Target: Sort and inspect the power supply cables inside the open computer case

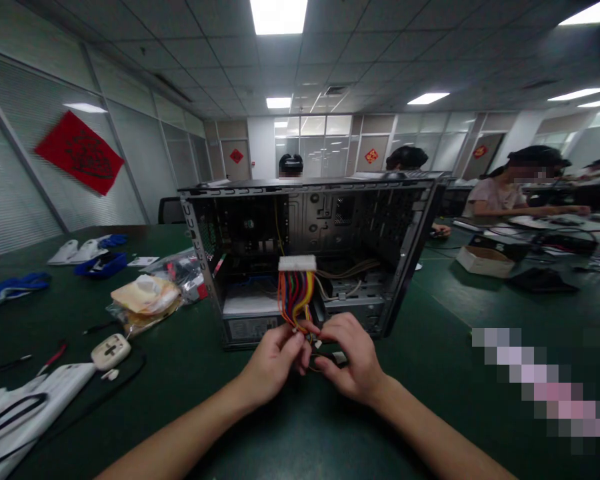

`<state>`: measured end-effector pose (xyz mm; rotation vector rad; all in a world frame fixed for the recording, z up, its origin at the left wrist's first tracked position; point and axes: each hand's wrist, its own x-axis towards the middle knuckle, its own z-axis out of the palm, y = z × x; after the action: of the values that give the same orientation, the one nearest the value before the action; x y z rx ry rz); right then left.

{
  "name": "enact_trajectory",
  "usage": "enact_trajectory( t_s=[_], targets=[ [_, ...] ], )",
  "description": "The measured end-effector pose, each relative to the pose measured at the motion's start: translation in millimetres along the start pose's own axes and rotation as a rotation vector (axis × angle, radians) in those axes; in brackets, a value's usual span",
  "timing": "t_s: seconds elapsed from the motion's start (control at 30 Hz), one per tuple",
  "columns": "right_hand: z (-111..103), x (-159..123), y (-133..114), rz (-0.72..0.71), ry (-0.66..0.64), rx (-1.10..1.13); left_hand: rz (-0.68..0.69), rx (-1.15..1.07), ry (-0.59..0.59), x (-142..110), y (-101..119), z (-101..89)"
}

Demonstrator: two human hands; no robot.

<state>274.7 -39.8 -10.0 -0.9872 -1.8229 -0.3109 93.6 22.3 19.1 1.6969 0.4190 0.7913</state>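
An open computer case (325, 220) stands on the table with its inside facing me. From it hangs a bundle of coloured cables (297, 293), topped by a wide white connector (297, 263). Just in front of the case's lower edge, my left hand (275, 357) pinches the lower part of this bundle between thumb and fingers. My right hand (353, 357) is close beside it, its index finger near the cables and its thumb apart below. Near the right thumb lies a small pale connector or tag (339, 358). The power supply (253, 327) sits at the lower left inside the case.
To the left on the green table (180, 413) are a plastic bag of tissues (145, 300), a beige power socket (111, 351), a blue tray (100, 265) and gloves (15, 285). At right stands an open cardboard box (485, 260). Other people sit across the table.
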Motion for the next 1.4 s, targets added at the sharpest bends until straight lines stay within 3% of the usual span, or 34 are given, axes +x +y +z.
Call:
enact_trajectory(
  t_s=[0.07,0.17,0.23,0.33,0.4,0.5,0.63,0.7,0.8,0.9,1.0,1.1,1.2,1.4],
  targets=[
    [2,0,-2,0.067,0.123,0.067,0.117,0.29,-0.041,-6,-8,2.0],
    [7,2,-8,0.154,0.024,0.294,0.257,0.609,-0.093,-6,-19,2.3],
    [11,3,-11,0.278,-0.045,0.506,0.294,0.701,-0.089,-6,-25,2.5],
    [14,3,-11,0.588,0.0,0.755,0.317,0.742,-0.106,-10,-29,2.9],
    [13,1,-7,0.679,-0.026,0.887,0.3,0.735,-0.142,-15,-30,3.3],
    [11,0,-5,0.641,-0.073,0.995,0.238,0.615,-0.129,-22,-34,4.6],
    [11,1,-14,0.603,-0.126,0.944,0.234,0.394,0.148,-27,-39,4.5],
    [10,2,-21,0.575,-0.154,0.881,0.274,0.355,0.213,-28,-40,3.1],
    [8,4,-28,0.548,-0.149,0.8,0.345,0.369,0.152,-31,-39,3.5],
    [6,4,-28,0.498,-0.116,0.72,0.35,0.351,0.196,-30,-40,7.6],
    [6,2,-23,0.421,-0.197,0.662,0.402,0.303,0.177,-27,-42,9.9],
    [12,-3,-20,0.233,-0.329,0.542,0.492,0.314,0.082,-24,-39,8.4],
    [20,-10,-22,0.057,-0.399,0.374,0.499,0.331,-0.024,-23,-33,6.6],
    [31,-21,-37,0.152,-0.369,0.323,0.314,0.184,-0.119,-25,-25,6.2]
  ],
)
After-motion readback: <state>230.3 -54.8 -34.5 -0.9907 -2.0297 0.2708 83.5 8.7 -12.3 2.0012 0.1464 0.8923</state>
